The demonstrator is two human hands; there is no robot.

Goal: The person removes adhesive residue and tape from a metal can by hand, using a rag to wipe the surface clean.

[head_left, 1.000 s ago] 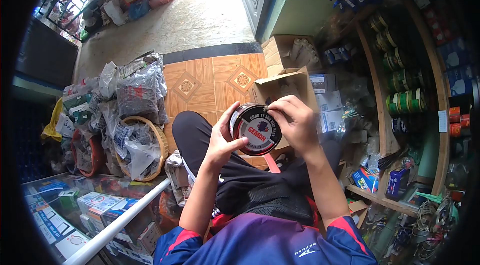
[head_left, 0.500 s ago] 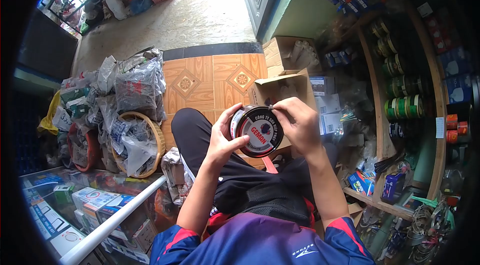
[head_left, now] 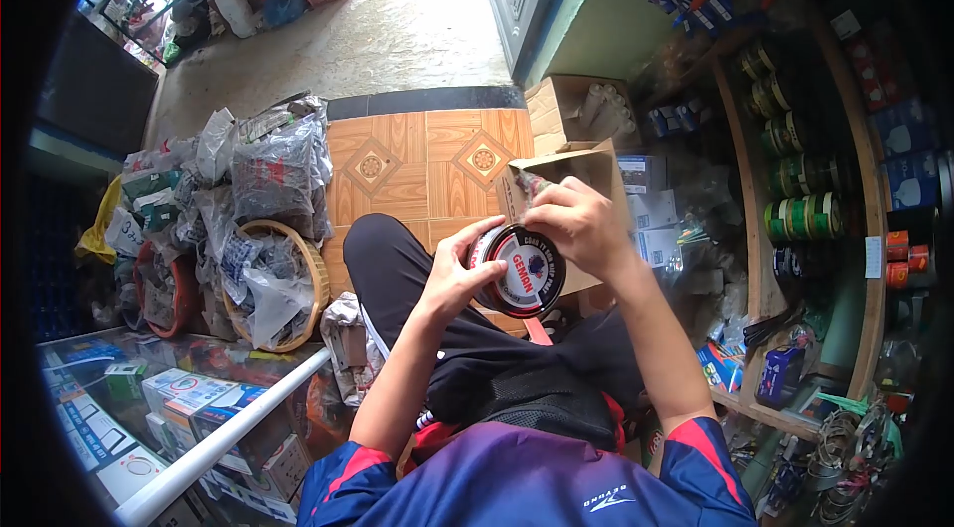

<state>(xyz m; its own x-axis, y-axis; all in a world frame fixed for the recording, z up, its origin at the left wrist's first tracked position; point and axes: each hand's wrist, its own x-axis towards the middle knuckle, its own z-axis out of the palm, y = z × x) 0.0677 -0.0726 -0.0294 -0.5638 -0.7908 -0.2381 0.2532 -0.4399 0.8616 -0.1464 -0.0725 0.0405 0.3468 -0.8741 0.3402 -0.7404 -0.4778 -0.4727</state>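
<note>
Right hand has slid onto the top rim of the round tin, which dropped a bit. Left hand cups its left edge; both grip it over the lap, label up.

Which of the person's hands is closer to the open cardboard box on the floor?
The right hand. It grips the top rim of the round tin, just in front of the cardboard box; the left hand holds the tin's opposite side, farther from the box.
</note>
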